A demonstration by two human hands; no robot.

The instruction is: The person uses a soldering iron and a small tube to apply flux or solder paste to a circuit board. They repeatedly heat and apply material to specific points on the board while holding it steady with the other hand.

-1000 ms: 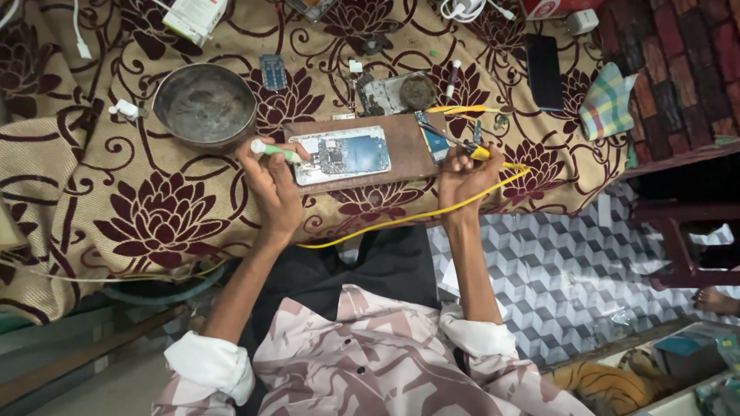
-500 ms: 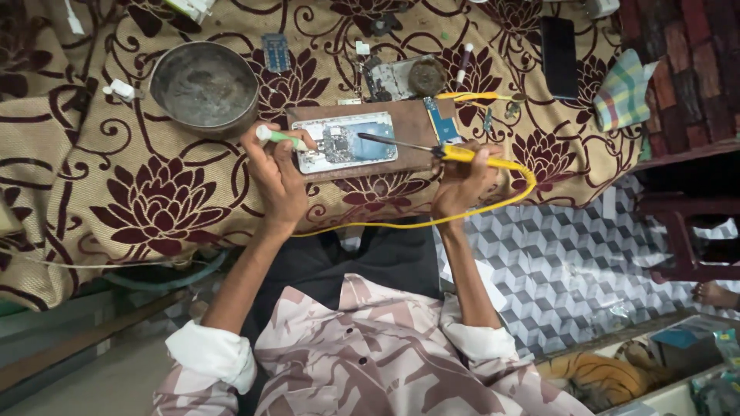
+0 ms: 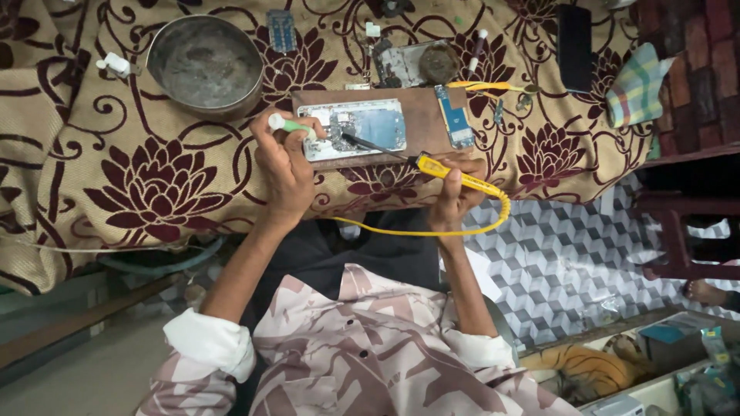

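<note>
I see the big tan cloth with dark maroon flower print covering the whole work surface; it looks soft and a little wrinkled. On its far left side stands a round dull grey metal bowl, worn inside. In the middle lies a flat brown wooden board, and on it the opened phone with its pale back and bare circuit parts.

My left hand is closed around a small green and white stick-like tool, whose end rests at the left edge of the phone. My right hand is clamped on the yellow plastic handle of a soldering iron; its thin dark metal tip touches the circuit area of the phone.

I judge the work is in the middle: the phone is already open, the tip is on the board, and closing it is not yet done. A small blue circuit strip lies just right of the phone, apart.
</note>
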